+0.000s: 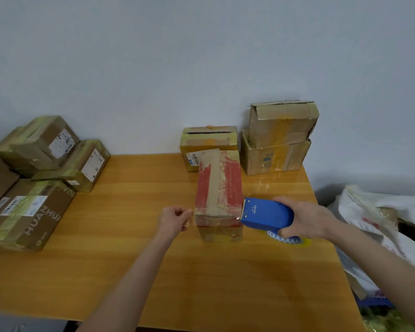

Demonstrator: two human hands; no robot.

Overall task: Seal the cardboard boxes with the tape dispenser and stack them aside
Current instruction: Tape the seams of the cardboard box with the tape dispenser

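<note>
Both hands are engaged at the near end of the red-and-brown box (217, 195). The right hand (304, 219) has its fingers wrapped over the body of the blue tape dispenser (266, 215) in a full grip. The toothed blade end meets the box's near right top corner. The tape roll (288, 238) shows beneath that hand, with a blue-and-white patterned core.

The left hand (175, 220) has curled fingers, with thumb and forefinger pinching the end of a strip of clear tape (190, 220) just beside the box's near left corner. I read the strip as running across the near top edge to the blade, though its transparency makes the run hard to trace.

The box stands on the wooden table (153, 259), right of centre, with its long axis pointing away from the camera. Worn tape runs along its top seam.

I log these other items:
- A yellow-taped box (209, 142) with a barcode label sits directly behind the worked box, against the wall, with a dark gap under its top flap.
- Two stacked boxes (277, 159) occupy the back right corner of the table, the upper one sitting slightly askew.
- A pile of sealed boxes (46, 149) with greenish tape and shipping labels sits at the left edge. The nearest one, the large box (27, 212), is printed HUAN.
- A crumpled white bag (381, 212) lies beyond the table's right edge.
</note>
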